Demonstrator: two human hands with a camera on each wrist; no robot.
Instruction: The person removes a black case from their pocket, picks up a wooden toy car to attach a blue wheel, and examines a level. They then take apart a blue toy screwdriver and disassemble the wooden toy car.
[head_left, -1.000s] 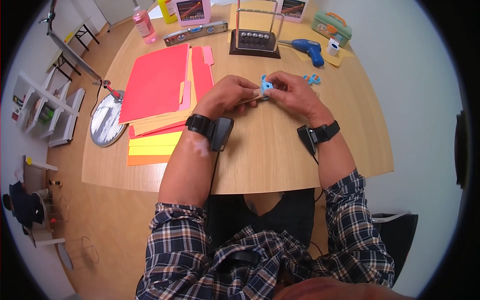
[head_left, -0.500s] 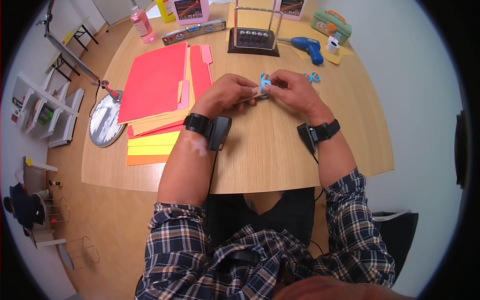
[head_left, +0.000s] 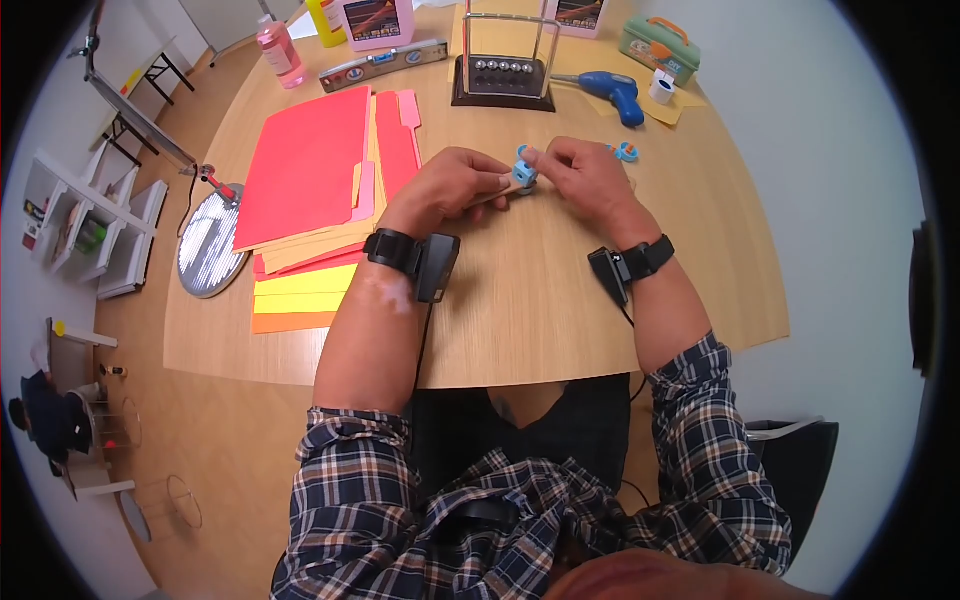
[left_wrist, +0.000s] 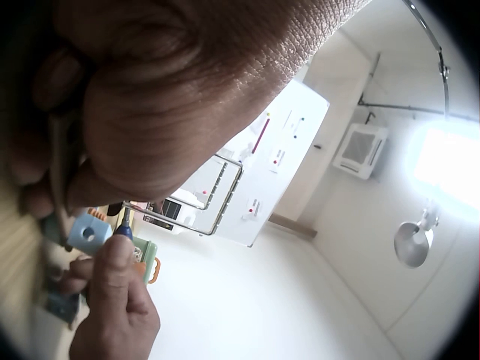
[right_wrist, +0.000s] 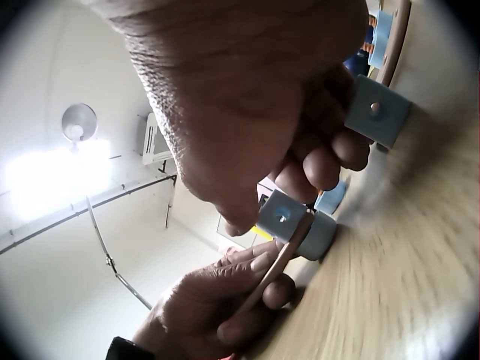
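Go left to right: see folders to the left of the left fingers, out of the work. With left hand, grips thin wooden strip between thumb and curled fingers. At the strip's far end, just past the left fingertips, find light-blue block with a hole in its face, plus rounded blue piece on the other side of the strip. With right hand, reaches in from the right, fingers bent, tips right at the block; cannot tell whether pinching it or only touching. Beyond the right fingers, spot second strip with similar blue parts on it, apart from the held one. Past the right knuckles, note small blue-and-orange pieces on table. Judge step as seating or adjusting the block at the strip's end, partway through a small build; can't confirm how firmly fitted. For next move, needs strip held steady in the left fingers, block squared to it with the right fingertips, then light, even pressure, without twisting the block or knocking the rounded piece loose.
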